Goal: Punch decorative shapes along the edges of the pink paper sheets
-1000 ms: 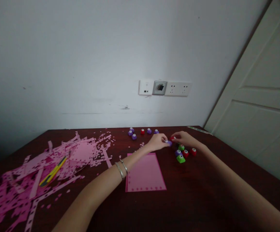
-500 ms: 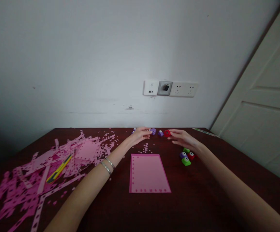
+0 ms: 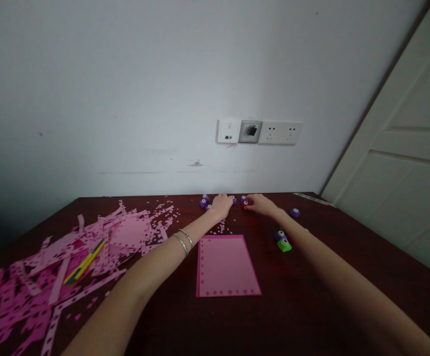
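My left hand [image 3: 222, 206], with bracelets on its wrist, reaches to the table's back edge. Its fingers curl downward, and what is under them is hidden. A purple paper punch [image 3: 233, 200] sits against its right side. My right hand [image 3: 262, 203] has its fingers closed on a small red paper punch [image 3: 246, 203]; another purple punch [image 3: 243, 199] is just behind that. Left of my left hand stand several purple punches [image 3: 203, 203]. Nearer to me lies a pink sheet [image 3: 229, 267] with punched shapes along its left and bottom edges, over a darker pink sheet.
Pink paper scraps [image 3: 51, 277] cover the left side, with a yellow utility knife [image 3: 84, 263] on top. Beside my right forearm are a green punch [image 3: 284, 244] and a purple punch [image 3: 280, 236]. A lone purple punch [image 3: 295, 212] sits farther right. A ruler-like strip [image 3: 314, 199] lies behind.
My right hand has moved slightly left with the red punch, and a purple punch now shows to the right of its wrist. My left hand has shifted right, its fingers now bent down.
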`<action>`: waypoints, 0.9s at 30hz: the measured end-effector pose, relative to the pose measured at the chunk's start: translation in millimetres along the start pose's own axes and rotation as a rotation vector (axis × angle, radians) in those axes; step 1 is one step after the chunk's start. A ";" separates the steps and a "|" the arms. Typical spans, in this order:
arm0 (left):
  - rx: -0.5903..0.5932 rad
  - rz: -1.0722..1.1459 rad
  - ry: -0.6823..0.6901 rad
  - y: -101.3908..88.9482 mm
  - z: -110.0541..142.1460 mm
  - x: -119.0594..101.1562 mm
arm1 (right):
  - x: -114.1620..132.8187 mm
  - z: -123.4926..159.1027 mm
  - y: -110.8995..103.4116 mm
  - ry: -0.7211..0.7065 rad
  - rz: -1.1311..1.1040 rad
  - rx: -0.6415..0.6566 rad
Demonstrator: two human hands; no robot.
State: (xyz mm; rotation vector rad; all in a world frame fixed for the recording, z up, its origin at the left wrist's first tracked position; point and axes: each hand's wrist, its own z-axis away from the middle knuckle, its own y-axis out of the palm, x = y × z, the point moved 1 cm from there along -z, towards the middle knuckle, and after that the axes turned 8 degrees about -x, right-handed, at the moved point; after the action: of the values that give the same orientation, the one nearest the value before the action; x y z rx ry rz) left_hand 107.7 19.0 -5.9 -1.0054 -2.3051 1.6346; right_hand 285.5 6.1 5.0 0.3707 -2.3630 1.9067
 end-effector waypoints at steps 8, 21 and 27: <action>0.187 0.225 0.442 13.7 5.7 -66.2 | -25.5 101.4 -48.6 -0.002 0.121 0.027; 0.321 0.534 0.424 42.3 10.6 -93.1 | -23.7 152.9 -15.5 0.145 -0.234 0.080; 0.577 1.465 -0.249 20.7 19.6 -53.7 | -25.9 149.3 -32.6 0.314 -1.208 0.148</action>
State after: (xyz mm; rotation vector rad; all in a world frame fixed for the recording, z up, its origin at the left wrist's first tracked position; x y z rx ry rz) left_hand 148.5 -24.2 -18.3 -2.6055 -0.7242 2.6200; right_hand 331.3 -141.8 -2.5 1.0819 -1.2303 1.3400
